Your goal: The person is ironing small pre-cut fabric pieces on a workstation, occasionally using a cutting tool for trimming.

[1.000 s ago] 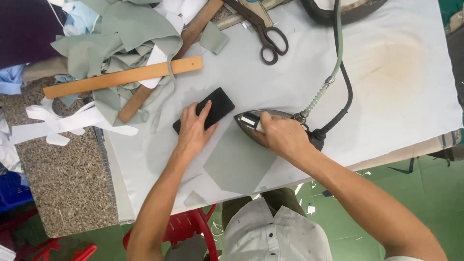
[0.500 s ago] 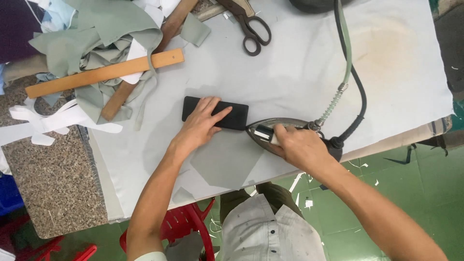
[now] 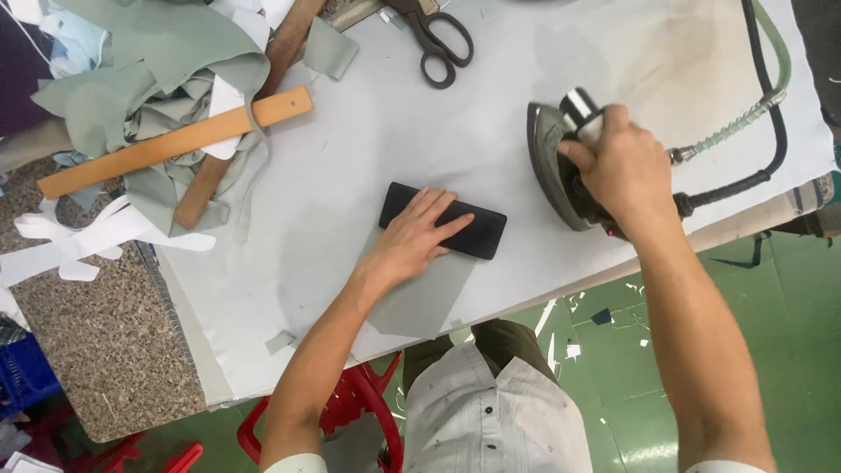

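Pressing is the step in hand. Your padded table (image 3: 368, 149) carries the grey fabric piece (image 3: 429, 293) at its near edge. Your right hand (image 3: 624, 166) is closed around the iron (image 3: 554, 166), clear of the fabric. Your left hand (image 3: 412, 243) lies flat, fingers spread, on the black block (image 3: 484, 236). Next likely calls for keeping the block steady.

single head-worn view, straight down and fairly close over the pressing table (image 3: 526, 114)

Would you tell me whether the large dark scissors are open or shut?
Shut: the scissors' blades lie together, handles side by side.
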